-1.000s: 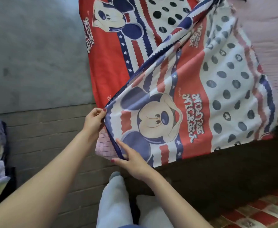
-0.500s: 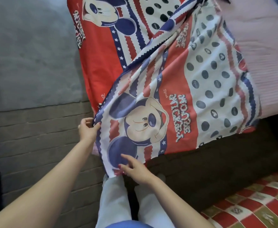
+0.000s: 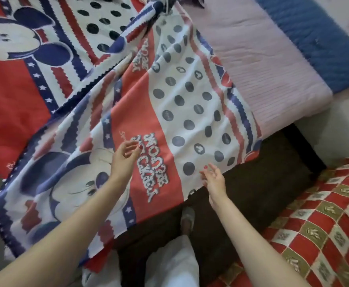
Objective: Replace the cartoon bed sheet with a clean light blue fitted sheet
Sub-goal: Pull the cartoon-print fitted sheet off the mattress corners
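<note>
The cartoon bed sheet (image 3: 169,100), red, white and navy with a mouse print and dots, lies folded back over the left part of the bed, its corner flap hanging over the bed's near edge. My left hand (image 3: 126,156) hovers over the red lettered band with fingers loosely curled and holds nothing. My right hand (image 3: 214,179) is spread open at the sheet's lower right hem, beside it and not gripping. The pink striped mattress (image 3: 262,69) lies bare on the right. No light blue sheet is in view.
A blue quilted pad (image 3: 318,44) lies beyond the mattress at the upper right. The dark bed base (image 3: 262,183) is in front of me. A red, white and gold checkered floor mat (image 3: 314,235) covers the lower right. My white trouser legs and a slipper (image 3: 187,222) are below.
Both hands have let go of the sheet's corner and moved right over the flap. The view has shifted right and closer, and more bare mattress shows.
</note>
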